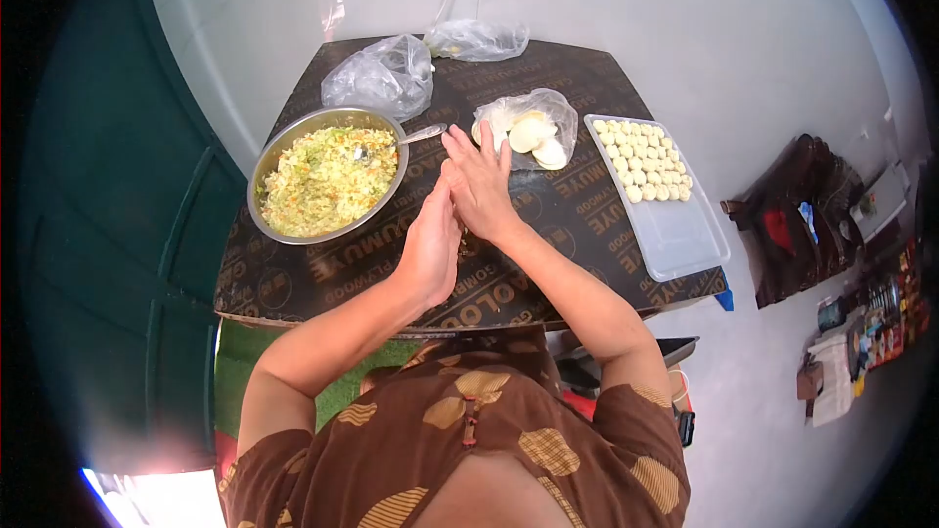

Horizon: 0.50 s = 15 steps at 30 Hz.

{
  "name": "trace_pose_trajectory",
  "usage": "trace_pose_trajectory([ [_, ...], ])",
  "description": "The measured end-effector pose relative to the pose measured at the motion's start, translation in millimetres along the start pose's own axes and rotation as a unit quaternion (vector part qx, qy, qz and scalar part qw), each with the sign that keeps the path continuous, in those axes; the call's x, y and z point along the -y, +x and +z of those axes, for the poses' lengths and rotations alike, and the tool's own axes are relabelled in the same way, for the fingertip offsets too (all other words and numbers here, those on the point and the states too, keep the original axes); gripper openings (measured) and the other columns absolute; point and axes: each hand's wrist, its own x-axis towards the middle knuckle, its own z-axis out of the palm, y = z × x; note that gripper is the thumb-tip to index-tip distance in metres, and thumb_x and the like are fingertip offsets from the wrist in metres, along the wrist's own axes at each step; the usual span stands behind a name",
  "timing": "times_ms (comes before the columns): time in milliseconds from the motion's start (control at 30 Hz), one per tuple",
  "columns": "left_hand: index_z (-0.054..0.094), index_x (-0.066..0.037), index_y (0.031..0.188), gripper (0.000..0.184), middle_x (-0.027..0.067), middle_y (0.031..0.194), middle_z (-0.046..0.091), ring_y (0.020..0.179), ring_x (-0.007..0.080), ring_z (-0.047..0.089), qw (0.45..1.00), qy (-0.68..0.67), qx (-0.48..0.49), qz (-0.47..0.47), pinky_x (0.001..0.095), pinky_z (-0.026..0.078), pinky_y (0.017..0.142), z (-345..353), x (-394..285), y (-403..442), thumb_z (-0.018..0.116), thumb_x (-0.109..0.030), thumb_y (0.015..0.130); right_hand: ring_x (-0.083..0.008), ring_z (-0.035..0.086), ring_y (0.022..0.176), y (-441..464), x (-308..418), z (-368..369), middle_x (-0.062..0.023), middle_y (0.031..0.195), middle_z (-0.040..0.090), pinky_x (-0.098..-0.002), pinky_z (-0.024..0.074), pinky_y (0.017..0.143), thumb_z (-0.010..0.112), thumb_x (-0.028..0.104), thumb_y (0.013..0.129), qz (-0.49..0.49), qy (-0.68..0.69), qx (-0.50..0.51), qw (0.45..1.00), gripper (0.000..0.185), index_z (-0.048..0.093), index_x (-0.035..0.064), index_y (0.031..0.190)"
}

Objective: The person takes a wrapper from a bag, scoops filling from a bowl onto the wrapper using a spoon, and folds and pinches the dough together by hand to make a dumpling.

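Observation:
My left hand [427,244] and my right hand [476,186] are pressed palm to palm above the middle of the dark table. The left hand's fingers lie together, while the right hand's fingers are stretched out and somewhat apart. Whatever is between the palms is hidden. Just beyond my fingertips, pale round wrappers [533,133] lie on a clear plastic bag [562,117]. To the left stands a metal bowl [256,210] of chopped yellow-green filling [323,181], with a spoon [423,135] in it. On the right, a translucent tray [680,240] holds rows of small pale balls [641,161] at its far end.
Crumpled clear bags [381,78] [476,39] lie at the back of the table [460,308], against a pale wall. A dark green door [108,186] is at the left. Beyond the table's right side are a dark brown bag [797,225] and assorted items.

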Motion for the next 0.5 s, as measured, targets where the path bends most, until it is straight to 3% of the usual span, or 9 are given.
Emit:
trace_pose_trajectory([
  [33, 0.017, -0.002, 0.150, 0.060, 0.0106, 0.156, 0.020, 0.142, 0.0216, 0.022, 1.000, 0.016, -0.020, 0.005, 0.0375, 0.017, 0.116, -2, 3, 4, 0.027, -0.039, 0.103, -0.0405, 0.016, 0.142, 1, 0, -1, -0.0185, 0.147, 0.038, -0.0452, 0.0103, 0.115, 0.028, 0.035, 0.103, -0.002, -0.002, -0.002, 1.000, 0.050, 0.045, 0.0033, 0.138],
  [167, 0.027, -0.004, 0.145, 0.058, 0.0118, 0.149, 0.032, 0.136, 0.0228, 0.034, 0.997, -0.003, -0.078, 0.020, 0.0388, 0.028, 0.112, -16, 26, 31, 0.030, -0.044, 0.102, -0.0381, 0.028, 0.139, -15, 12, 1, -0.0200, 0.146, 0.038, -0.0426, 0.0169, 0.115, 0.027, 0.036, 0.104, 0.041, 0.293, 0.005, 0.955, 0.052, 0.042, 0.0008, 0.139],
  [233, 0.036, -0.005, 0.139, 0.055, 0.0118, 0.143, 0.041, 0.132, 0.0235, 0.040, 0.992, -0.032, -0.121, -0.033, 0.0396, 0.033, 0.110, -5, 20, 34, 0.033, -0.045, 0.101, -0.0388, 0.026, 0.140, -25, 18, 9, -0.0211, 0.146, 0.037, -0.0430, 0.0158, 0.115, 0.022, 0.041, 0.104, 0.071, 0.384, 0.003, 0.921, 0.057, 0.044, -0.0005, 0.137],
  [300, 0.041, -0.004, 0.133, 0.052, 0.0112, 0.135, 0.047, 0.126, 0.0230, 0.045, 0.986, -0.098, -0.130, -0.022, 0.0388, 0.034, 0.108, -1, 24, 39, 0.035, -0.045, 0.101, -0.0401, 0.025, 0.139, -31, 4, 5, -0.0201, 0.147, 0.036, -0.0464, 0.0158, 0.114, 0.020, 0.045, 0.103, 0.034, 0.327, 0.001, 0.945, 0.061, 0.041, 0.0011, 0.139],
  [367, 0.044, -0.003, 0.130, 0.047, 0.0109, 0.132, 0.048, 0.124, 0.0224, 0.045, 0.991, -0.101, -0.083, -0.029, 0.0375, 0.036, 0.106, -10, 23, 41, 0.037, -0.040, 0.102, -0.0424, 0.027, 0.137, -37, -9, -4, -0.0207, 0.145, 0.037, -0.0509, 0.0166, 0.112, 0.020, 0.049, 0.101, 0.021, 0.058, 0.053, 0.997, 0.063, 0.040, 0.0038, 0.141],
  [400, 0.043, -0.002, 0.131, 0.047, 0.0108, 0.132, 0.048, 0.124, 0.0217, 0.044, 0.998, -0.043, -0.043, -0.015, 0.0368, 0.036, 0.106, -11, 23, 41, 0.037, -0.039, 0.102, -0.0442, 0.028, 0.135, -38, -9, -9, -0.0218, 0.142, 0.041, -0.0547, 0.0187, 0.110, 0.032, 0.043, 0.100, 0.021, 0.022, 0.028, 0.999, 0.055, 0.046, 0.0038, 0.136],
  [433, 0.042, -0.001, 0.131, 0.046, 0.0107, 0.131, 0.048, 0.124, 0.0211, 0.044, 1.000, 0.015, -0.004, 0.000, 0.0361, 0.036, 0.106, -14, 22, 41, 0.037, -0.037, 0.102, -0.0442, 0.028, 0.135, -39, -16, -11, -0.0218, 0.142, 0.041, -0.0547, 0.0187, 0.110, 0.032, 0.043, 0.100, 0.023, 0.020, 0.027, 0.999, 0.055, 0.046, 0.0038, 0.136],
  [467, 0.046, 0.002, 0.128, 0.041, 0.0112, 0.133, 0.049, 0.127, 0.0202, 0.043, 0.997, 0.049, -0.050, 0.027, 0.0344, 0.035, 0.107, -34, 36, 55, 0.041, -0.028, 0.101, -0.0447, 0.029, 0.134, -38, -24, -13, -0.0217, 0.141, 0.042, -0.0546, 0.0201, 0.109, 0.039, 0.037, 0.098, 0.006, 0.032, 0.012, 0.999, 0.049, 0.050, 0.0032, 0.132],
  [500, 0.046, 0.002, 0.128, 0.041, 0.0112, 0.133, 0.049, 0.127, 0.0202, 0.043, 0.997, 0.050, -0.049, 0.026, 0.0344, 0.035, 0.107, -40, 33, 54, 0.041, -0.028, 0.101, -0.0452, 0.030, 0.133, -34, -26, -18, -0.0217, 0.140, 0.044, -0.0546, 0.0216, 0.108, 0.047, 0.032, 0.096, -0.011, 0.045, -0.002, 0.999, 0.044, 0.053, 0.0026, 0.128],
])
